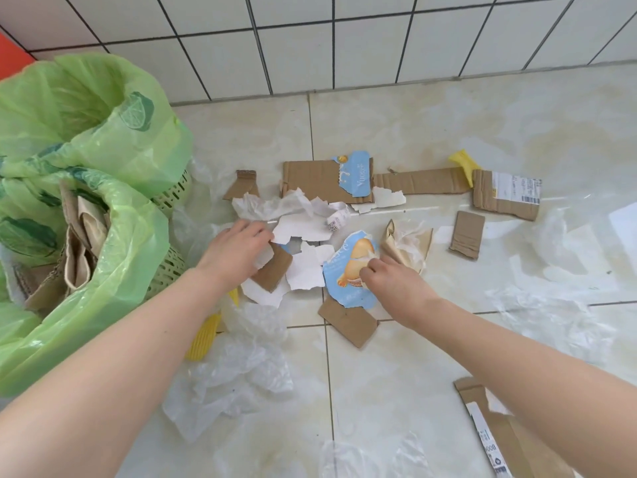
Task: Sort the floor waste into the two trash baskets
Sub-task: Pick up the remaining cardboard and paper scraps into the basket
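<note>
On tiled floor, both hands' grips on torn paper (303, 225).

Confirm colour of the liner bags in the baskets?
Translucent light green liner bags with darker lime-slice prints; seen in the head view.

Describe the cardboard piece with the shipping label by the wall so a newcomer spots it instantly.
Start at the tiled wall and drop to the row of scraps on the floor below it. At the row's right end, past the long cardboard strip and the yellow scrap, lies the labelled cardboard. Only it in that row carries a white barcode label.
</note>
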{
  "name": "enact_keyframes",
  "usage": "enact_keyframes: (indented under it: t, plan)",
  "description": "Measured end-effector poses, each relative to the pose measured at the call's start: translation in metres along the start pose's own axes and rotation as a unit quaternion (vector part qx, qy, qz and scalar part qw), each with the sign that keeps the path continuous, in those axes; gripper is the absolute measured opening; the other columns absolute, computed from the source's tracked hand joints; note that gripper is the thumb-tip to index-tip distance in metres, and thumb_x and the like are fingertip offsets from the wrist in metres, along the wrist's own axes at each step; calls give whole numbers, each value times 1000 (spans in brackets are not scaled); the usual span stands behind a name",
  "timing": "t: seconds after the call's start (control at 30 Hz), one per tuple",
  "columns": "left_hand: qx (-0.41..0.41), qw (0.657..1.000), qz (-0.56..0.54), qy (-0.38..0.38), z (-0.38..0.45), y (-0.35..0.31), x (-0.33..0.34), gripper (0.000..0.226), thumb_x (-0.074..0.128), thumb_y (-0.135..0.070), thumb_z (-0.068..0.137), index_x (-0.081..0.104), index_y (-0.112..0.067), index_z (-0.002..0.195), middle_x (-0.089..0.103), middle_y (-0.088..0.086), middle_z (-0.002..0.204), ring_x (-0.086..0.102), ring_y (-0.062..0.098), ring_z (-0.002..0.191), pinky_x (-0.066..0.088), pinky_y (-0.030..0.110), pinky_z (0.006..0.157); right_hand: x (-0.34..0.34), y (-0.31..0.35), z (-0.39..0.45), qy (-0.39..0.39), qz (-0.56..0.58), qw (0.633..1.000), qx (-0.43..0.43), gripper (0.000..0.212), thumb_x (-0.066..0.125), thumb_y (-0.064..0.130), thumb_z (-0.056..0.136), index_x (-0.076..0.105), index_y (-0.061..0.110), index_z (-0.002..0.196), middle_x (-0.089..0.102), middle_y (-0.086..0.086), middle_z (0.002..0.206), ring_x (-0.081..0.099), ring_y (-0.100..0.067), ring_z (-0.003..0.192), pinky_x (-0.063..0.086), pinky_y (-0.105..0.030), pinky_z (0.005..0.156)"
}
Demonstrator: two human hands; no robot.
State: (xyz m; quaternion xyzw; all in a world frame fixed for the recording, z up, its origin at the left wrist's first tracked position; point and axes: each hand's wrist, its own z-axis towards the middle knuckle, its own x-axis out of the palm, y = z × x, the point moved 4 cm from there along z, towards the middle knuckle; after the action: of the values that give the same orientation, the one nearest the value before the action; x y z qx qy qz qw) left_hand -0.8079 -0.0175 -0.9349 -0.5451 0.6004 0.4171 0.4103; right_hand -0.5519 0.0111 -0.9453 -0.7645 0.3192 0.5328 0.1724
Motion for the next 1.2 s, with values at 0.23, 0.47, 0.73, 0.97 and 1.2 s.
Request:
enact_keyframes:
  t: [0.23, 0.47, 0.73, 0.97, 1.2]
  plan:
    - [-52, 980, -132, -138, -14, 10, -18, 57, 72, -44, 77, 58, -9, 120, 59, 6, 116, 47, 26, 112, 43, 38, 92, -33, -12, -16, -200, 227, 952, 48, 13, 58, 5, 86, 67, 9, 94, 67, -7, 91, 58, -30, 88, 48, -38, 70]
    - [-100, 949, -233, -190, -28, -4, -30, 42, 66, -36, 85, 55, -4, 109, 52, 9, 106, 55, 29, 87, 46, 41, 72, -63, -21, -31, -240, 451, 845, 156, 16, 47, 12, 96, 63, 15, 96, 59, 15, 80, 49, 6, 58, 33, -10, 55]
    - [-81, 943, -268, -182, -45, -24, -20, 32, 67, -29, 86, 54, -3, 99, 49, 8, 98, 53, 33, 78, 43, 39, 66, -21, -4, -48, -27, 552, 806, 210, 24, 36, 6, 95, 57, 15, 98, 54, 1, 88, 50, -14, 77, 39, -21, 61]
    - [-165, 868, -444, -149, -27, -37, -25, 33, 78, -26, 76, 59, -14, 100, 60, 6, 94, 51, 23, 86, 32, 20, 65, 19, 11, -46, 96, 525, 817, 217, 27, 39, 7, 85, 56, 11, 105, 58, -3, 99, 57, -25, 92, 44, -29, 71]
    - [-135, 914, -382, -31, -16, -60, 15, 35, 68, -4, 77, 59, -10, 110, 60, 6, 107, 55, 26, 101, 40, 26, 80, 26, 33, -29, 103, 387, 901, 166, 69, 67, 20, 79, 29, 15, 136, 44, -10, 123, 47, -30, 114, 41, -32, 89]
